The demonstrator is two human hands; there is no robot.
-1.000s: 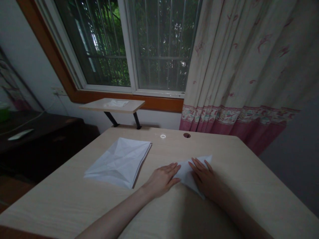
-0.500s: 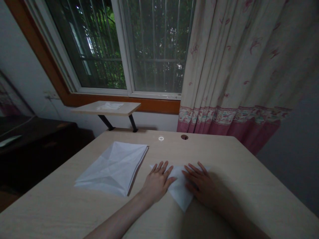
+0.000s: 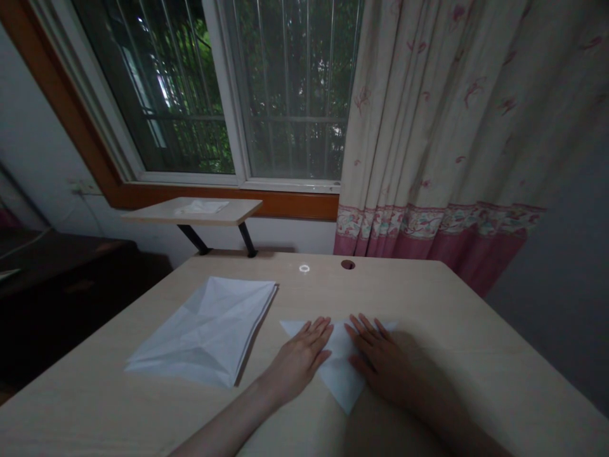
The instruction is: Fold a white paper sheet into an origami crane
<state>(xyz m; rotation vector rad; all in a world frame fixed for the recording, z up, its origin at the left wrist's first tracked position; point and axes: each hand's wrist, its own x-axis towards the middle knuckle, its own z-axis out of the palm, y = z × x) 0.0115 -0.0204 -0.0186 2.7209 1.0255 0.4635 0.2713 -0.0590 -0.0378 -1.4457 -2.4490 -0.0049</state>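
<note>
1. Both our left hand (image 3: 303,358), fingers nearly together, and right hand (image 3: 384,363), fingers spread, lie flat on the sheet (image 3: 343,374), lower centre of frame.
2. We judge it light, easily creased; grip its edges.

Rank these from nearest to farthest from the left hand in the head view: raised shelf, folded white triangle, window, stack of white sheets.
1. Folded white triangle: under the left hand.
2. Stack of white sheets: on the table, to the hand's left.
3. Raised shelf: back left.
4. Window: beyond the shelf.
</note>
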